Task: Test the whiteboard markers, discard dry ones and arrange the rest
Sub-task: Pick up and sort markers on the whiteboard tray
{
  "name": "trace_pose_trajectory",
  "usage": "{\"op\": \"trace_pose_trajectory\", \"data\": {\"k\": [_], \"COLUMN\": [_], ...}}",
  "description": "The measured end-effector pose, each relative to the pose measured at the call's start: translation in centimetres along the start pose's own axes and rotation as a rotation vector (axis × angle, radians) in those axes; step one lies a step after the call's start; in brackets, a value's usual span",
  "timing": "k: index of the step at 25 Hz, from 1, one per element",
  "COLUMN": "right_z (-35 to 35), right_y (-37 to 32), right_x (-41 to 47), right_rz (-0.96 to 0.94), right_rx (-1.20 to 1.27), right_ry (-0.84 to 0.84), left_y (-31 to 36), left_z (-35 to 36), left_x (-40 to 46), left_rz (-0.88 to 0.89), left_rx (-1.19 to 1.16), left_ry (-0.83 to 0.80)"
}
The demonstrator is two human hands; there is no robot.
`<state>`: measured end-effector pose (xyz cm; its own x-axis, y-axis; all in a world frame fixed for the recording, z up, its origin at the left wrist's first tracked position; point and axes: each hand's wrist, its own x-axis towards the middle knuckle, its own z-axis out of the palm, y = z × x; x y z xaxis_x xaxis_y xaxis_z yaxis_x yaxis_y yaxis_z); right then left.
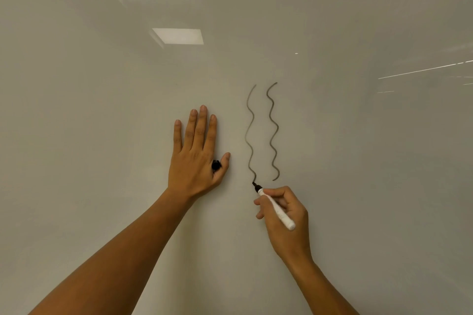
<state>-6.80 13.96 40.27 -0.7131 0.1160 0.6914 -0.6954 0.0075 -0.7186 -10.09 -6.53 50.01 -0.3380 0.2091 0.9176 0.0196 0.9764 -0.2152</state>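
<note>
Item: whiteboard marker [276, 209], white barrel, uncapped. Held in the right hand [286, 217]; fingers [259, 202] curled round the barrel in a writing grip, dark tip touching the whiteboard [358, 161] just above them.

Item: black cap [216, 165], tucked between thumb and palm of the left hand [197, 156]; its fingers [202, 123] straight, flat against the board.

Item: two wavy test lines [273, 133], above the right fingers; the left line ends at the tip.

Step in hand: testing. The marker appears to write, faintly in places. Next move, likely: recapping, then sorting.
</note>
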Motion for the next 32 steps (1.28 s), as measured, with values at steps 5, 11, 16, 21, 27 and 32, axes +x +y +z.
{"op": "trace_pose_trajectory", "data": {"k": [5, 11, 16, 21, 27, 32], "right_z": [-0.8, -1.8, -2.9, -3.6, -4.9, -5.7], "right_y": [-2.9, -3.2, -2.9, -2.5, -2.0, -1.0], "right_x": [-1.4, -4.6, -6.2, -8.1, -10.0, -11.8], "right_rz": [0.194, 0.283, 0.372, 0.378, 0.396, 0.445], "right_rx": [0.284, 0.3, 0.323, 0.394, 0.314, 0.265], "right_ry": [0.042, -0.087, -0.155, -0.188, -0.403, -0.484], "left_y": [-0.2, 1.5, 2.3, 4.0, 5.3, 6.5], "left_z": [-0.5, -0.2, -1.3, -2.8, -4.2, -4.7], "left_x": [-0.2, -4.7, -7.7, -10.6, -16.6, -20.8], "left_rz": [0.009, -0.006, -0.012, -0.039, -0.11, -0.226], "left_rx": [-0.046, -0.089, -0.139, -0.305, -0.457, -0.495], "left_ry": [-0.045, -0.15, -0.234, -0.223, -0.249, -0.391]}}
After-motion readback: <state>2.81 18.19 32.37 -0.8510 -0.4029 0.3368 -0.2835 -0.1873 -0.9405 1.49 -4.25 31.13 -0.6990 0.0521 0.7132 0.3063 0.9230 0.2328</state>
